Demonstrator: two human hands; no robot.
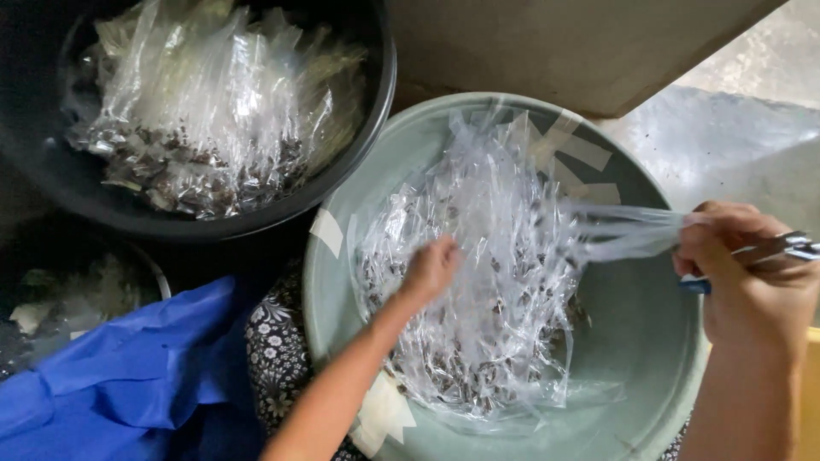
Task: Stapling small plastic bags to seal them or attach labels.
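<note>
the green basin (649,358) serves as the reference point. inside it lies a heap of small clear plastic bags (478,324), each with dark bits at the bottom. the left hand (430,269) is down in the middle of the basin, its grip closed on bags in the heap. the right hand (745,265) is over the right rim of the basin; its grip is clamped on the stretched tops of several bags and also holds a metal tool with a blue handle (769,254), its kind not clear. up and left of the basin stands a black tub (376,128) already loaded with a pile of similar filled bags (213,111). left of the basin lies a blue sheet (128,376). judged from both piles, a good share of bags is set aside in the tub, while a comparable heap in the basin remains to be handled.
</note>
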